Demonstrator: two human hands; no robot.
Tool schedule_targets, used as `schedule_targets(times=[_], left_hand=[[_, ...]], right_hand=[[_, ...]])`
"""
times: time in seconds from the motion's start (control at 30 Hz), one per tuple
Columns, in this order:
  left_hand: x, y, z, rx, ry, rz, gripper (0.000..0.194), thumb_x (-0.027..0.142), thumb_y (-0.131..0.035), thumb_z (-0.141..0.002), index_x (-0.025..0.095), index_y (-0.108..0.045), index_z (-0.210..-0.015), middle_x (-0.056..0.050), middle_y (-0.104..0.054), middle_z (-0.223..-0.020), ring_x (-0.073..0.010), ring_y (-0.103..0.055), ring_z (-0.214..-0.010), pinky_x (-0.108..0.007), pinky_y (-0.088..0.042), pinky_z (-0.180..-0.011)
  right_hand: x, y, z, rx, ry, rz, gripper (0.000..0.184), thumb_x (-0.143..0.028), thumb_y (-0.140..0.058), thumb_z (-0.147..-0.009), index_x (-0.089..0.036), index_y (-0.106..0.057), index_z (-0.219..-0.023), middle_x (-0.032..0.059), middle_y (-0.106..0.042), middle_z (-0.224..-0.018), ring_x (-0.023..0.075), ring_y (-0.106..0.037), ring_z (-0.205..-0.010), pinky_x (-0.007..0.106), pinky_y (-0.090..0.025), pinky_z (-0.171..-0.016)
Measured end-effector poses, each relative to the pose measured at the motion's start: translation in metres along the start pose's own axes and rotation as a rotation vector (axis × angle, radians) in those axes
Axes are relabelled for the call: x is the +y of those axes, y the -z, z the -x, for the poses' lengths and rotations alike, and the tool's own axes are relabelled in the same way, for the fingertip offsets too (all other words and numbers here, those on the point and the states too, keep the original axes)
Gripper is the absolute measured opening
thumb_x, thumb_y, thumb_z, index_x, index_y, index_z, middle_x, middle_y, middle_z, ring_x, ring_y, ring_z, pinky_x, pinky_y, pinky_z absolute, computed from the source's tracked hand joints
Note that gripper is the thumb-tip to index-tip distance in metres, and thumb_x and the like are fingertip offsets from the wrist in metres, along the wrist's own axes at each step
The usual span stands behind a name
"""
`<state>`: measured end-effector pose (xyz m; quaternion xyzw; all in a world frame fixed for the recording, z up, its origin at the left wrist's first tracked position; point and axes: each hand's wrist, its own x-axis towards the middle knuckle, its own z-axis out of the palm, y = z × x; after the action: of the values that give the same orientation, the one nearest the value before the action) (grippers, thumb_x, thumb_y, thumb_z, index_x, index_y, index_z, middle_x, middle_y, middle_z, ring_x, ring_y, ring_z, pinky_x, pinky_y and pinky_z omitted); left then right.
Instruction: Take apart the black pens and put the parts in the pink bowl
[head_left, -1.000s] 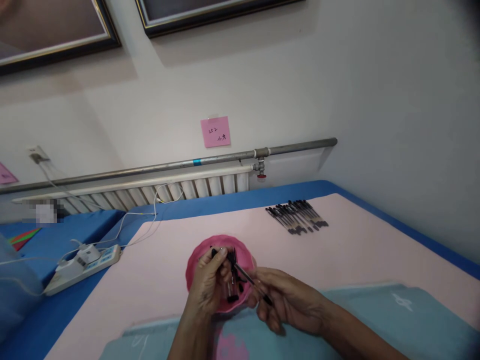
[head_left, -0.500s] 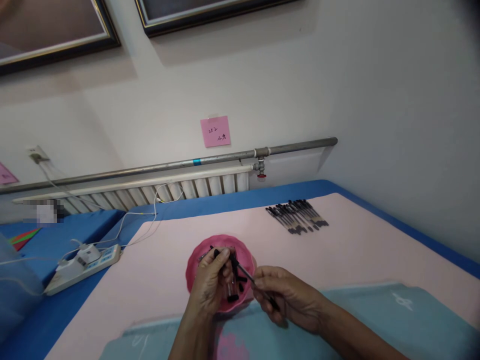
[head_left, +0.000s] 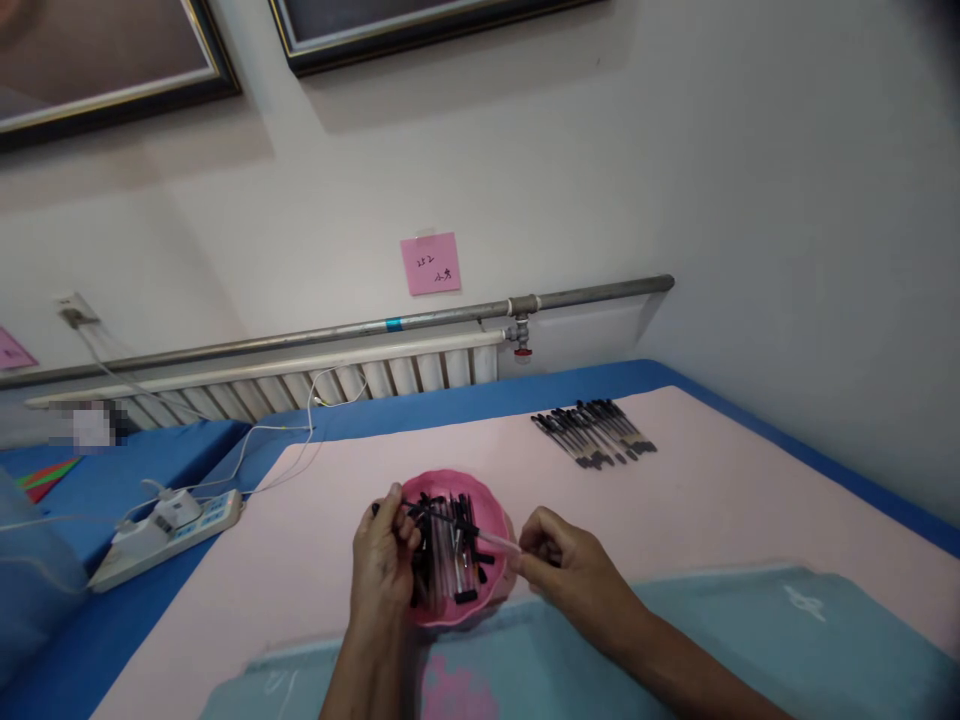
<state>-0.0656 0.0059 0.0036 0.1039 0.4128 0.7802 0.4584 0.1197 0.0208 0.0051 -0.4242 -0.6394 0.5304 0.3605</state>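
- Our left hand [head_left: 384,545], at the left edge of the pink bowl [head_left: 495,512], pinches a thin dark piece [head_left: 431,513] between thumb and finger; a small black end juts past the thumb.
- This piece slants over the bowl and meets a clear barrel [head_left: 497,543] above the bowl's right half. We judge the step in hand to be work on these two pen parts; whether they are being joined or drawn apart, we cannot tell. As we read it, the next move calls for both ends in line and gentle force lengthwise.
- Inside the bowl we see loose pen parts [head_left: 448,560], clear tubes and black bits.
- Our right hand [head_left: 566,570], just right of the bowl, grasps the barrel's other end with curled fingers, some hidden.
- Beyond the bowl, rightward, a row of black pens [head_left: 576,435] lies on a pink sheet [head_left: 750,500] with a blue border [head_left: 622,376].
- A blue-green cloth [head_left: 720,625] runs along the bowl's near side; farther right of the bowl we face a plain wall [head_left: 810,200].
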Motion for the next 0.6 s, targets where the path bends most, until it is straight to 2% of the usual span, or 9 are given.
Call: schedule_targets(times=[0.1, 0.17, 0.33, 0.43, 0.53, 0.6], left_hand=[[0.006, 0.0, 0.0, -0.008, 0.092, 0.026, 0.016, 0.018, -0.067, -0.064, 0.015, -0.051, -0.064, 0.006, -0.051, -0.052, -0.0047, -0.048, -0.043, -0.015, -0.039, -0.04], [0.006, -0.001, 0.001, -0.019, 0.111, 0.028, 0.011, 0.018, -0.064, -0.066, 0.014, -0.054, -0.068, 0.003, -0.057, -0.058, -0.0058, -0.052, -0.047, -0.016, -0.042, -0.042], [0.014, 0.01, -0.008, 0.046, 0.004, 0.065, 0.015, 0.019, -0.064, -0.07, 0.015, -0.051, -0.065, 0.004, -0.054, -0.06, -0.0025, -0.045, -0.044, -0.013, -0.039, -0.041], [0.02, 0.017, -0.015, 0.099, -0.033, 0.093, 0.016, 0.018, -0.064, -0.07, 0.015, -0.05, -0.065, 0.005, -0.053, -0.058, -0.0022, -0.045, -0.044, -0.013, -0.04, -0.043], [0.013, 0.012, -0.01, 0.044, -0.01, 0.011, 0.019, 0.022, -0.068, -0.067, 0.015, -0.051, -0.065, 0.005, -0.053, -0.054, -0.0033, -0.047, -0.044, -0.013, -0.039, -0.042], [0.0, 0.004, -0.002, -0.03, 0.018, -0.117, 0.023, 0.029, -0.07, -0.065, 0.015, -0.052, -0.066, 0.005, -0.052, -0.049, -0.0048, -0.047, -0.041, -0.014, -0.038, -0.039]], right_hand=[[0.001, 0.003, -0.002, -0.02, -0.02, -0.07, 0.018, -0.03, -0.061, -0.07, -0.021, -0.046, -0.066, -0.0079, -0.043, -0.051, 0.0077, -0.039, -0.045, 0.02, -0.03, -0.042], [0.002, 0.005, -0.004, -0.021, -0.028, -0.108, 0.019, -0.031, -0.06, -0.07, -0.021, -0.044, -0.066, -0.0088, -0.041, -0.049, 0.0073, -0.039, -0.042, 0.02, -0.028, -0.04], [0.004, 0.012, -0.006, 0.006, -0.042, -0.15, 0.016, -0.027, -0.059, -0.068, -0.021, -0.044, -0.064, -0.0096, -0.04, -0.045, 0.0063, -0.037, -0.038, 0.02, -0.025, -0.038], [0.003, 0.016, -0.01, 0.065, -0.092, -0.273, 0.014, -0.027, -0.056, -0.069, -0.021, -0.043, -0.065, -0.0097, -0.039, -0.044, 0.0056, -0.033, -0.036, 0.019, -0.022, -0.036], [0.001, 0.018, -0.013, 0.1, -0.138, -0.472, 0.014, -0.028, -0.056, -0.068, -0.021, -0.045, -0.071, -0.0082, -0.044, -0.051, 0.0052, -0.036, -0.039, 0.018, -0.024, -0.037], [0.001, 0.015, -0.013, 0.06, -0.146, -0.52, 0.019, -0.031, -0.058, -0.068, -0.02, -0.047, -0.079, -0.0059, -0.05, -0.059, 0.0061, -0.043, -0.044, 0.018, -0.029, -0.04]])
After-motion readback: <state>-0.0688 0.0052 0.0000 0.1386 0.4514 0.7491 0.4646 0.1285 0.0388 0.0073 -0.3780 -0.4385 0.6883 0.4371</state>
